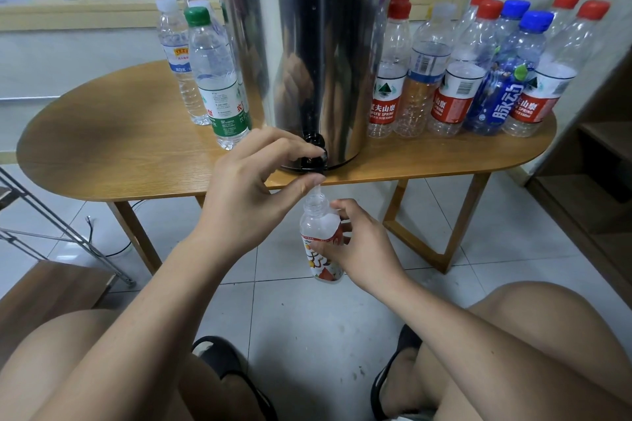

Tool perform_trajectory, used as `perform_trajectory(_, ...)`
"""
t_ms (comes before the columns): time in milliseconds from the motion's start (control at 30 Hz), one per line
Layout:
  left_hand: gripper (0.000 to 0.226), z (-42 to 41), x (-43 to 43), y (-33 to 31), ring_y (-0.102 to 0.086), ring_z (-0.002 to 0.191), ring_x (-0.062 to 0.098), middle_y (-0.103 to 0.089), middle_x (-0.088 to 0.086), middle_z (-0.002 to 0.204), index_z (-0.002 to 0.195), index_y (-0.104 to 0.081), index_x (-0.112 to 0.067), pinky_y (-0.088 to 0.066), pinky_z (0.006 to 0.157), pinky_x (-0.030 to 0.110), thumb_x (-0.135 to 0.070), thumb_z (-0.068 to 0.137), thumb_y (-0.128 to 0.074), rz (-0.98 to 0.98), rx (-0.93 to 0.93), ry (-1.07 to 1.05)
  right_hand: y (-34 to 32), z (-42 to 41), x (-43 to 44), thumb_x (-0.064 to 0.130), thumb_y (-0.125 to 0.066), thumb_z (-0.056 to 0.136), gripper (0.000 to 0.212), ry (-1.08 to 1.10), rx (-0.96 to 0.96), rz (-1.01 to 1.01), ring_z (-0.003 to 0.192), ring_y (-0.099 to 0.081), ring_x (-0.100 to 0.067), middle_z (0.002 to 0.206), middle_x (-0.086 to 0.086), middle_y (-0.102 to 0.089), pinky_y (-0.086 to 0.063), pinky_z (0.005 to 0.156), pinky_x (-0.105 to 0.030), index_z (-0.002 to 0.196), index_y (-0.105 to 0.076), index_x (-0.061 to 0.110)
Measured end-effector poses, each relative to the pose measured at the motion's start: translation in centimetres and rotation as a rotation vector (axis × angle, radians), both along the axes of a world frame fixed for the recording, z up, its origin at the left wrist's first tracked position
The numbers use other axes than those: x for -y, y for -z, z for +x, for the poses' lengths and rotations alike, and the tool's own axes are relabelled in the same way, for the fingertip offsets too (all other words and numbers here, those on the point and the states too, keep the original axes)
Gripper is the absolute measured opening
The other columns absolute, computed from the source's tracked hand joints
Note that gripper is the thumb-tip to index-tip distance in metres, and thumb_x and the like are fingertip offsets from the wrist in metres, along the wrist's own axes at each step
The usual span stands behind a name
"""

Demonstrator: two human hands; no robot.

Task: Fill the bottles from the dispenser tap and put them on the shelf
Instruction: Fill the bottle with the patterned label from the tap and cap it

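Black tap pinched by the left hand, the right hand grips an uncapped bottle beneath; many empties wait at the bench's right end.

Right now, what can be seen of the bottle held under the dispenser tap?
The bottle is small, clear plastic, uncapped, with a threaded neck and a white, red and orange label round its lower body. It hangs nearly upright in the air below the table edge, its mouth right under the tap, where a thin stream runs in. The right hand grips its labelled side. The left hand holds the tap, not the bottle. Its fill level cannot be read.
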State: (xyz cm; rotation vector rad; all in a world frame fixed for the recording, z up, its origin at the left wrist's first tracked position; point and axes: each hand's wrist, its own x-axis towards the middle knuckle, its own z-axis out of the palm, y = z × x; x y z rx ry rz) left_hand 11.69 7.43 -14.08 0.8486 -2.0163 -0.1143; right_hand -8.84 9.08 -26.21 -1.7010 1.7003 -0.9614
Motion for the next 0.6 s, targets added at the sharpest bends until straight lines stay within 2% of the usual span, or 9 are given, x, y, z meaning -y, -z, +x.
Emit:
perform_trajectory(367,0.026,0.07,0.14,0.08,-0.068,0.105,0.018,-0.074,-0.002,0.113,0.117,-0.081,-0.015,-0.046,0.086,0.019,-0.024,0.094,-0.088,0.007,-0.018,0.004,0.06,0.07,0.0,0.044,-0.091,0.081,0.073,0.003,0.013,0.0,0.12,-0.059,-0.007,0.137,0.013,-0.065,-0.05,0.096,-0.024,0.144,-0.056,0.031)
perform_trajectory(600,0.043,0.16,0.01,-0.01,-0.069,0.103,0.02,-0.074,-0.006,0.111,0.13,-0.074,-0.02,-0.051,0.083,0.027,-0.032,0.092,-0.09,0.034,-0.024,-0.01,0.17,0.01,0.01,0.045,-0.091,0.082,0.071,0.013,-0.001,0.005,0.113,-0.054,0.0,0.135,0.016,-0.064,-0.038,0.083,-0.006,0.142,-0.056,0.033)
